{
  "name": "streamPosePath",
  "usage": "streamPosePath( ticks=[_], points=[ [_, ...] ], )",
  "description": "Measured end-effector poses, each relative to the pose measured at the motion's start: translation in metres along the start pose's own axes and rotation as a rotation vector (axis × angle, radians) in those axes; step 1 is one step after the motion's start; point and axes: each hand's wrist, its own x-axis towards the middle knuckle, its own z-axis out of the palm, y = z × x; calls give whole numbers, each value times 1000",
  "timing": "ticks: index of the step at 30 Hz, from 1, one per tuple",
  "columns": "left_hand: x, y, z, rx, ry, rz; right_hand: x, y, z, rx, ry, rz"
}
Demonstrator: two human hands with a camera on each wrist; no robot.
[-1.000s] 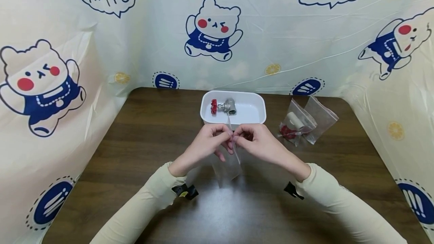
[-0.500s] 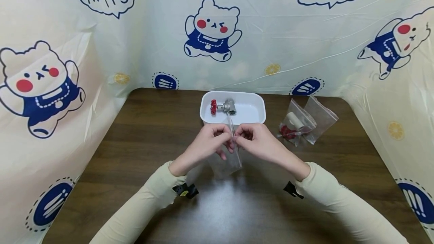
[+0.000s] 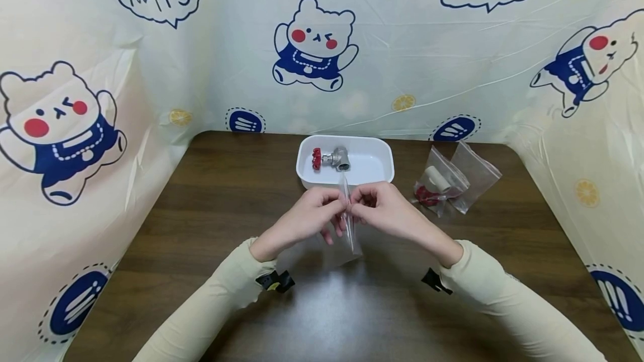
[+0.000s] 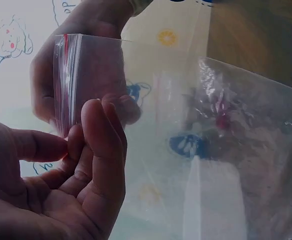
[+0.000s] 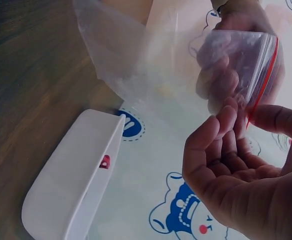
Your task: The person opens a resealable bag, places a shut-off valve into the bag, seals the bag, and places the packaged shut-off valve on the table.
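Note:
A clear zip-lock bag [image 3: 353, 242] hangs in front of the white tray, held by its top edge between both hands. Thumb and fingers of my left hand [image 3: 318, 212] pinch the zip from one side. From the other side my right hand [image 3: 383, 209] pinches the same strip, close against the left fingertips. A red line runs along the zip strip [image 4: 67, 85] in the left wrist view. In the right wrist view the bag's thin film [image 5: 136, 57] spreads away from the fingers and looks flat, with nothing seen inside.
Behind the hands stands the white tray [image 3: 372, 169], with a metal valve [image 3: 340, 158] with a red handwheel in it. On the right lie a zip-lock bag [image 3: 439, 182] holding red and white pieces and another clear bag [image 3: 478, 175]. A printed curtain [image 3: 392, 60] surrounds the table.
The bag has turned more edge-on to the head view, its lower part shifting slightly right. Both hands keep their pinch on the zip, with the left fingers a little lower.

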Motion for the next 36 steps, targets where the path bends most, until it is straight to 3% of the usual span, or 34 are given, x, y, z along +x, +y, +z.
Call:
streamPosePath(
  ticks=[11, 21, 29, 36],
  points=[
    [0, -3, 0, 59, -28, 20, 1, 7, 2, 91, -48, 15],
    [3, -9, 2, 62, 10, 52, 2, 15, 5, 213, -56, 26],
    [3, -9, 4, 75, 38, 67, 2, 18, 5, 219, -43, 8],
    [2, -8, 4, 81, 33, 66, 1, 14, 8, 112, 27, 1]
  ],
)
